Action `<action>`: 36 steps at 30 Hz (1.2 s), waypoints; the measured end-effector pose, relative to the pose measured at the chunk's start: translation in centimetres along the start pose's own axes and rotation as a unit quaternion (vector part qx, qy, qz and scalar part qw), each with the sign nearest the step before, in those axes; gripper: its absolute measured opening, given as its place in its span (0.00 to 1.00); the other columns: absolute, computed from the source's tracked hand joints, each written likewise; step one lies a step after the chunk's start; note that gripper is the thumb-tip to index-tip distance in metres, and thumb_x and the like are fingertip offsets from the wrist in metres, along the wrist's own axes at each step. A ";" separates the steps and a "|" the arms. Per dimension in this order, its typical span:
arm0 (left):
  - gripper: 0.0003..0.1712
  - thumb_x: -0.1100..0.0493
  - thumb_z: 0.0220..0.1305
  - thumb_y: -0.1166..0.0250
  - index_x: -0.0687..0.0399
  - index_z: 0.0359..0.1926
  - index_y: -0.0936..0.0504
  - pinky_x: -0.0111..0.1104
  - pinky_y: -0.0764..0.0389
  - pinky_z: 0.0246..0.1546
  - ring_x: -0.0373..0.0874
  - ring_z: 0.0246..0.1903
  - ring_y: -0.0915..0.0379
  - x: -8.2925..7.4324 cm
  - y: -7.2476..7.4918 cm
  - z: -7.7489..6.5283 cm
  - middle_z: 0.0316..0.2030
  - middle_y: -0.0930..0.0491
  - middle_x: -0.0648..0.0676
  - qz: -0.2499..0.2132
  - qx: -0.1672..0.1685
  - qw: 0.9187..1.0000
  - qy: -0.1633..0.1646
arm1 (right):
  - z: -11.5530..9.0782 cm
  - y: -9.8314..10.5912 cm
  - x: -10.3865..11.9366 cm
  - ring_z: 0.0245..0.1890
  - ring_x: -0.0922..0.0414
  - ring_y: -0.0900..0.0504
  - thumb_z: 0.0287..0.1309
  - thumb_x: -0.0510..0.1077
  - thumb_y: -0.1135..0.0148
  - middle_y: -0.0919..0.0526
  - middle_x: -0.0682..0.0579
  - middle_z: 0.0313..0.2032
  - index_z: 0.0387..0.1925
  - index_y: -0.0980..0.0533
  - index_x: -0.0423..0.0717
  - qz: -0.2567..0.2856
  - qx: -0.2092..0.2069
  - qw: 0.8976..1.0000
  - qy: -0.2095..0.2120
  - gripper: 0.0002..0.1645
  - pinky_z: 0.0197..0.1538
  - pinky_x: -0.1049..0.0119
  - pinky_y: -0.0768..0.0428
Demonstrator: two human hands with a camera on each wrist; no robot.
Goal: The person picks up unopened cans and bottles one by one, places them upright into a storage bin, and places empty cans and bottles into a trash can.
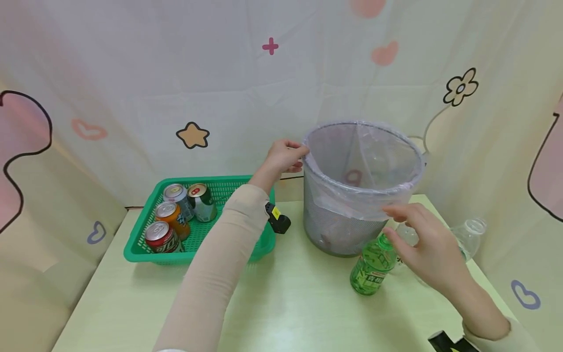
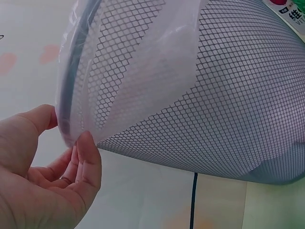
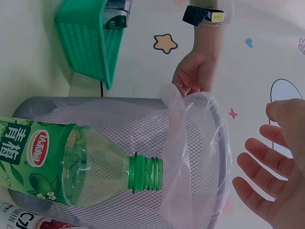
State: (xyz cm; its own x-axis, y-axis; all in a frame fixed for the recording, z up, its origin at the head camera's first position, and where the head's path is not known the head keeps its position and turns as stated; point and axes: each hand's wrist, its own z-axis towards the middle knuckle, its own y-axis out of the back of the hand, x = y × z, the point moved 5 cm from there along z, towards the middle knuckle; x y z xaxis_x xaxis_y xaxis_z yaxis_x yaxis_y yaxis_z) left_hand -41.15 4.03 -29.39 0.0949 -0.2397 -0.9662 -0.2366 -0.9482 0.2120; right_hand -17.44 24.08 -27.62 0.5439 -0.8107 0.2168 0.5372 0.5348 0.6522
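A mesh trash bin (image 1: 325, 230) stands on the table, lined with a thin, translucent plastic bag (image 1: 352, 208) folded over its rim. My left hand (image 2: 52, 171) pinches the bagged rim between thumb and fingers, on the bin's left side in the head view. Near the bin's front right, my right hand (image 1: 424, 244) hovers with fingers spread and holds nothing. Below it stands a green plastic bottle (image 1: 374, 269); the right wrist view shows its bare threaded neck, with no cap on it. Behind that hand are clear bottles (image 1: 470, 234), partly hidden.
To the left, a green plastic basket (image 1: 145, 256) holds several drink cans, among them a red can (image 1: 162, 239) and an orange can (image 1: 172, 218). My left forearm crosses over the basket's right end. A patterned curtain (image 1: 220, 73) hangs behind the table (image 1: 281, 303).
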 end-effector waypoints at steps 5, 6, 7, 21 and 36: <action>0.19 0.56 0.51 0.37 0.57 0.43 0.30 0.29 0.21 0.29 0.43 0.29 0.25 0.2 -0.3 0.2 0.38 0.27 0.54 -0.027 0.000 1.000 0.006 | -0.8 0.3 -1.0 0.37 0.64 0.28 0.38 0.34 0.36 0.23 0.54 0.38 0.45 0.26 0.44 -0.003 0.003 0.999 -0.044 0.25 0.37 0.83 0.33; 0.19 0.57 0.50 0.37 0.58 0.43 0.30 0.29 0.21 0.29 0.43 0.29 0.25 0.3 -0.3 0.2 0.38 0.27 0.54 -0.036 0.000 0.999 0.010 | -0.9 0.4 -1.2 0.37 0.65 0.28 0.38 0.34 0.36 0.23 0.54 0.38 0.45 0.26 0.44 0.002 0.001 0.999 -0.049 0.25 0.38 0.83 0.33; 0.19 0.58 0.50 0.36 0.58 0.43 0.30 0.29 0.21 0.29 0.43 0.29 0.25 0.3 -0.4 0.3 0.38 0.27 0.55 -0.045 0.000 0.999 0.013 | -1.1 0.5 -1.3 0.37 0.66 0.28 0.39 0.33 0.37 0.23 0.54 0.39 0.45 0.26 0.43 0.005 0.000 0.998 -0.055 0.24 0.38 0.84 0.33; 0.19 0.62 0.50 0.36 0.57 0.44 0.30 0.26 0.22 0.28 0.40 0.26 0.28 0.4 -1.1 0.6 0.36 0.26 0.54 -0.102 0.005 0.994 0.050 | -2.8 1.9 -3.9 0.38 0.75 0.29 0.41 0.28 0.38 0.22 0.48 0.38 0.44 0.26 0.40 0.036 -0.054 0.988 -0.137 0.23 0.38 0.88 0.33; 0.18 0.63 0.49 0.36 0.56 0.42 0.30 0.27 0.22 0.28 0.40 0.25 0.28 0.8 -0.9 0.9 0.35 0.26 0.54 -0.120 0.002 0.992 0.049 | -5.5 1.1 -5.6 0.34 0.78 0.29 0.47 0.33 0.40 0.26 0.72 0.37 0.46 0.26 0.45 0.035 -0.060 0.970 -0.235 0.20 0.37 0.88 0.32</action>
State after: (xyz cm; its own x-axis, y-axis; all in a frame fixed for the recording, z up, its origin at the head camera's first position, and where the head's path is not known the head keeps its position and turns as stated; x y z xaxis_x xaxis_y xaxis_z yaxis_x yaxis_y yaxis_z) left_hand -41.69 4.86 -30.46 0.2430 -0.0273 -0.9697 -0.2002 -0.9795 -0.0226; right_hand -16.40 30.55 -32.12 0.2432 -0.7760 0.5819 0.5959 0.5929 0.5417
